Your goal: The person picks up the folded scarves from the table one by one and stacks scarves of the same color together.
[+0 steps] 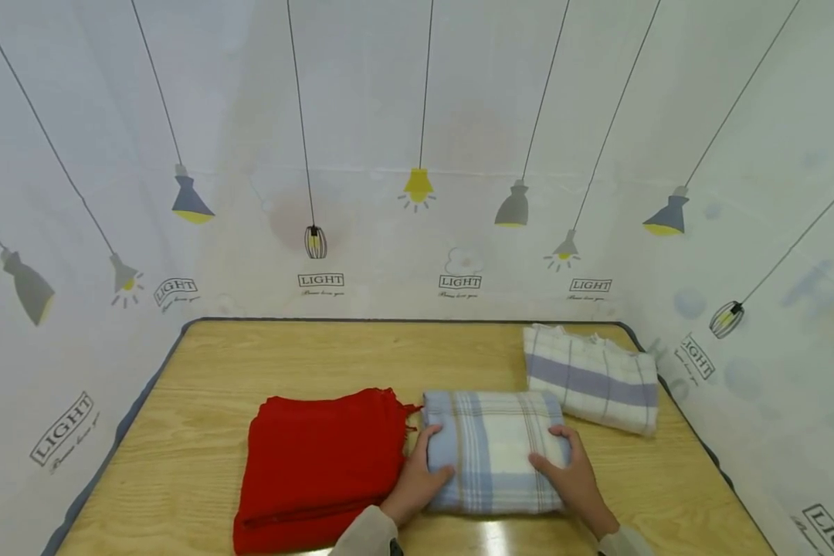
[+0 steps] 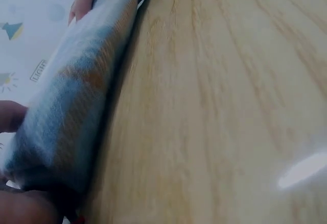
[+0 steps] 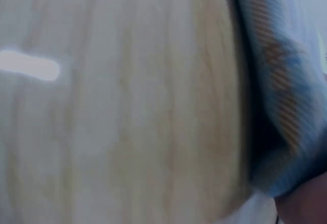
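Between my two hands is a folded blue-and-white plaid scarf (image 1: pixel 507 440) with thin brown lines, a thick soft rectangle. My left hand (image 1: pixel 417 475) grips its left edge, thumb on top and fingers along the side. On the opposite edge my right hand (image 1: pixel 573 475) holds it the same way. The left wrist view shows the scarf's near side (image 2: pixel 76 86) with a dark shadow beneath; whether it touches the table there I cannot tell. In the right wrist view, only part of my right hand (image 3: pixel 306 203) appears, under the scarf's corner.
A folded red scarf (image 1: pixel 320 455) with fringe lies just left of my left hand. At the back right lies a folded white scarf (image 1: pixel 591 378) with a purple band and fringe. All are on a wood-grain table (image 1: pixel 167 432), enclosed by a white curtain (image 1: pixel 368 116) printed with lamps.
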Available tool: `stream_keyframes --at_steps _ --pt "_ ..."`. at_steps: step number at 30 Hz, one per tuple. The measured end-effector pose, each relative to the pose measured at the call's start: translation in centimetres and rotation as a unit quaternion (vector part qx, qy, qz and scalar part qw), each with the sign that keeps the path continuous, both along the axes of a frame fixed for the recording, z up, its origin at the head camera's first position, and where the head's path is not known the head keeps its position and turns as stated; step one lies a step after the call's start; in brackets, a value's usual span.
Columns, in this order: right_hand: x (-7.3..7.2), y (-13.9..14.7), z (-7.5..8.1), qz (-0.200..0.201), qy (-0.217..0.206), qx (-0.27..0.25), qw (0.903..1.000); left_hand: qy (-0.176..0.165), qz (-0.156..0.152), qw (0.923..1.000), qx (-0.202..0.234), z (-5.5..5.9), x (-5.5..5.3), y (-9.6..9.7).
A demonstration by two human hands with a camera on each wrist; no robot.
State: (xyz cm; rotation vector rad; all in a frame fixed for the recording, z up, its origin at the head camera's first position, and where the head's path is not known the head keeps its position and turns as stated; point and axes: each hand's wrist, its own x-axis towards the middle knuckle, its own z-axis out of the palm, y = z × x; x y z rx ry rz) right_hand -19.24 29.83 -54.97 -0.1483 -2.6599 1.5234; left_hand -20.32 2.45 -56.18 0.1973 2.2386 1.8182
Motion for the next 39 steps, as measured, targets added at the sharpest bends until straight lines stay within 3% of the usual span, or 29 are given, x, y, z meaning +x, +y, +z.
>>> stream_keyframes --at_steps 6,10,15,20,23,26,30,35,39 --pt "-0.7 1.3 1.4 0.031 -0.052 0.053 0.9968 0.022 0.039 0.9977 -0.051 0.9 0.3 0.8" --pt "-1.3 2.1 2.1 0.059 -0.04 0.065 0.9954 0.029 0.078 0.9923 -0.092 2.2 0.7 1.3" --pt "-2.1 3.4 3.2 0.099 -0.031 0.064 0.9925 0.07 0.122 0.9847 -0.104 3.4 0.5 2.1" --pt "-2.5 5.1 3.9 0.084 -0.033 0.062 0.994 0.118 0.153 0.9765 -0.096 4.6 -0.6 3.1" --pt "-2.8 6.5 3.9 0.068 -0.003 0.086 0.9939 0.126 0.119 0.9827 -0.066 5.5 -1.6 3.7" --pt "-3.3 8.2 3.8 0.046 0.017 0.106 0.9931 0.117 0.058 0.9911 -0.027 6.2 -2.7 4.9" --pt "-3.9 10.6 4.0 0.016 0.033 0.136 0.99 0.104 0.004 0.9946 -0.002 6.3 -3.6 7.5" --pt "-5.4 12.8 3.9 -0.021 0.088 0.187 0.9781 0.11 -0.025 0.9937 0.001 5.9 -4.7 10.8" --pt "-6.5 13.8 2.7 -0.026 0.125 0.216 0.968 0.107 -0.043 0.9933 -0.012 5.0 -5.5 12.6"
